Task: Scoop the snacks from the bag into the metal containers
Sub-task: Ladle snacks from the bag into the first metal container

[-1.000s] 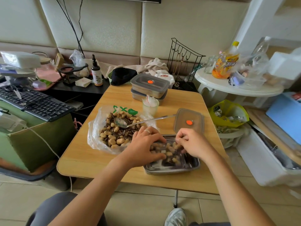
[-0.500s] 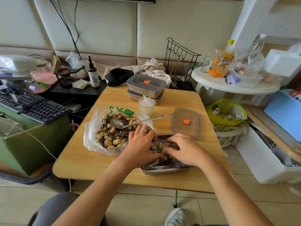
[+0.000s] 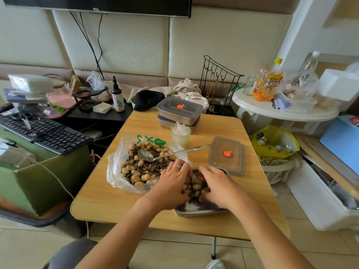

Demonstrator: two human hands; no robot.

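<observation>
A clear plastic bag (image 3: 114, 171) lies open on the wooden table, full of peanuts and sunflower seeds (image 3: 139, 169). A metal spoon (image 3: 148, 155) rests on top of them, its handle pointing right. Just right of the bag is an open metal container (image 3: 200, 212). Both hands are inside it. My left hand (image 3: 171, 186), with a ring, and my right hand (image 3: 220, 188) are cupped around a heap of snacks (image 3: 195, 186) between them, fingers curled onto it. The hands hide much of the container's floor.
The container's clear lid (image 3: 227, 155) with an orange dot lies behind my right hand. Two stacked, lidded metal containers (image 3: 179, 111) stand at the table's far edge, a small cup (image 3: 180, 135) in front of them. A keyboard (image 3: 44, 133) sits left, a yellow-lined bin (image 3: 275, 146) right.
Both hands have drawn closer together in the container, pushing the spread snacks into a heap between them. The spoon and bag have not moved.
</observation>
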